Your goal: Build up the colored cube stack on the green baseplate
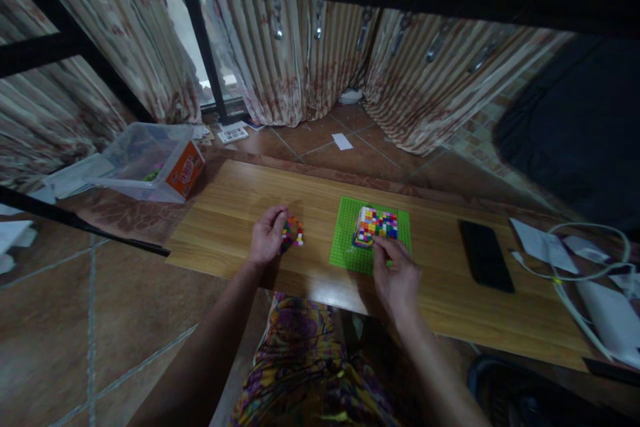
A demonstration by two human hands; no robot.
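A green baseplate [350, 250] lies on a low wooden table [235, 213]. On it stands a block of small many-coloured bricks [376, 225]. My right hand [395, 277] rests at the plate's near edge, its fingertips touching the block's lower right side; whether a brick is pinched there is hidden. My left hand [267, 235] lies on the table to the left of the plate, fingers curled over a small pile of loose coloured bricks [293, 233].
A black phone [486, 255] lies on the table to the right of the plate. White papers, a cable [565, 280] and a white device sit at the far right. A clear plastic tub [147, 160] with an orange box stands on the floor at the left.
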